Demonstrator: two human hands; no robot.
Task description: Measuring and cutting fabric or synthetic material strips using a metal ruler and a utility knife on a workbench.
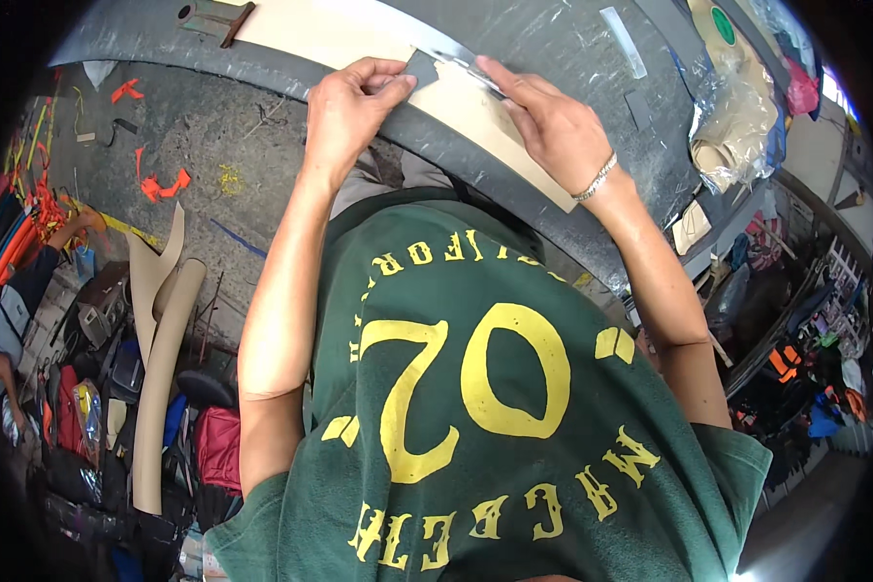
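Note:
Pinched between the thumb and fingers of my left hand is a small dark grey piece of sheet material. It lies over a long cream strip on the grey worktable. My right hand, with a chain bracelet at the wrist, is closed on a thin metallic blade-like tool. Its handle is mostly covered by the fingers, so its exact kind does not show. The tool's tip end is close to the grey piece.
A green and rust-brown metal tool rests on the strip's far left. Clear plastic wrapping lies at the table's right. Rolled beige sheets stand at left among bags. Orange scraps litter the floor. Another person's arm shows far left.

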